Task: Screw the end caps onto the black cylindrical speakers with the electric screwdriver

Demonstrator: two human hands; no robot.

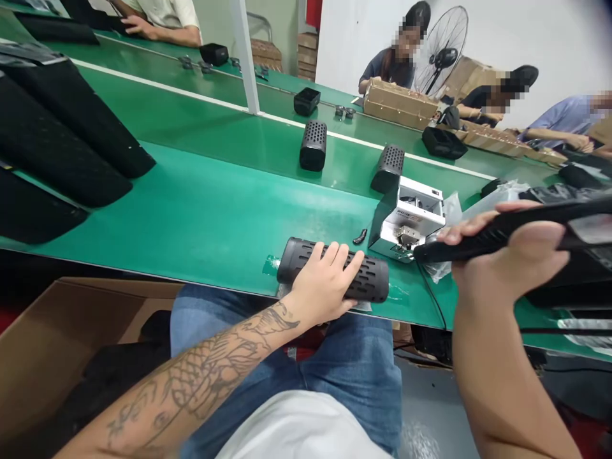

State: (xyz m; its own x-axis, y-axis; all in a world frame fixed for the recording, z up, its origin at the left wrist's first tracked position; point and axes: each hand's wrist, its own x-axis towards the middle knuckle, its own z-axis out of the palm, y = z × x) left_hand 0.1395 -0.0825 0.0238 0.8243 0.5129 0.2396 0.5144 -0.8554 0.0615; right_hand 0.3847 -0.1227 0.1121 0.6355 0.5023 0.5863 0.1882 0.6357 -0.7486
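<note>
A long black perforated cylinder (pixel 301 256) lies on its side at the near edge of the green table (pixel 201 210). My left hand (pixel 325 284) rests over its middle, fingers wrapped across the top. My right hand (pixel 514 255) is closed round a long flat black strip (pixel 526 226) held level above the table, its tip pointing left toward a small white machine (pixel 408 220). A small black curved piece (pixel 359 236) lies between the cylinder and the machine.
Two shorter black perforated cylinders (pixel 313 145) (pixel 388 167) lie further back. Black padded sleeves (pixel 62 140) are stacked at left. A brown carton (pixel 71 344) stands below the table at left. Other people work at the far bench by cardboard trays (pixel 399 105) and a fan (pixel 442 54).
</note>
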